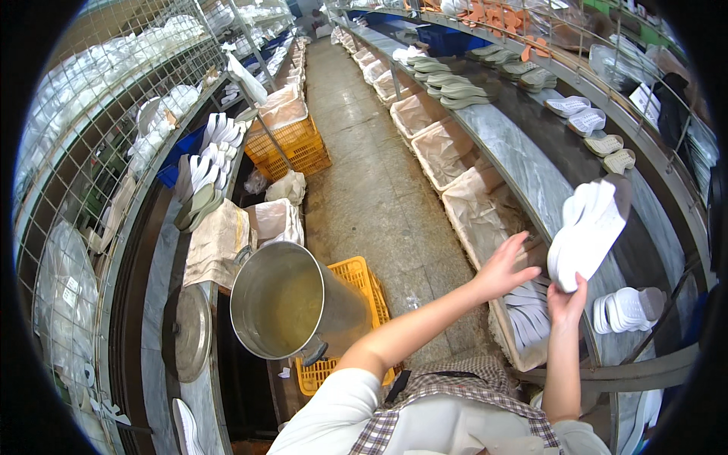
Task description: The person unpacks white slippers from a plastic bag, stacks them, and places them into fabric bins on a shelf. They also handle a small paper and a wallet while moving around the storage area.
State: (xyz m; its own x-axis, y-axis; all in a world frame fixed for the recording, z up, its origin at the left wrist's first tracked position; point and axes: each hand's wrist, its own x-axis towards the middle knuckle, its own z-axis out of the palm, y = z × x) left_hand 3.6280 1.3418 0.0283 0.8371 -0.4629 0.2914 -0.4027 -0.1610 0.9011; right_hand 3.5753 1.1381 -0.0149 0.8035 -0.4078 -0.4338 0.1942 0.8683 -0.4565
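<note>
A stack of white shoe soles (584, 235) stands tilted up in my right hand (567, 302), gripped by its lower end above the right-hand bench. To the left of the stack, my left hand (504, 269) is open with fingers spread, apart from the soles and holding nothing. Beneath my hands, a lined basket (509, 341) contains several pale grey soles (528, 311) packed in a row. On the bench just right of my right hand lies another bundle of white soles (626, 309).
A large metal pot (345, 303) with cloudy liquid stands by a yellow crate (356, 269) on my left. Its round lid (189, 334) rests on the left bench. Lined baskets (447, 144) line the right side of the aisle (356, 152). Pairs of soles (588, 121) lie on the dark belt (523, 98).
</note>
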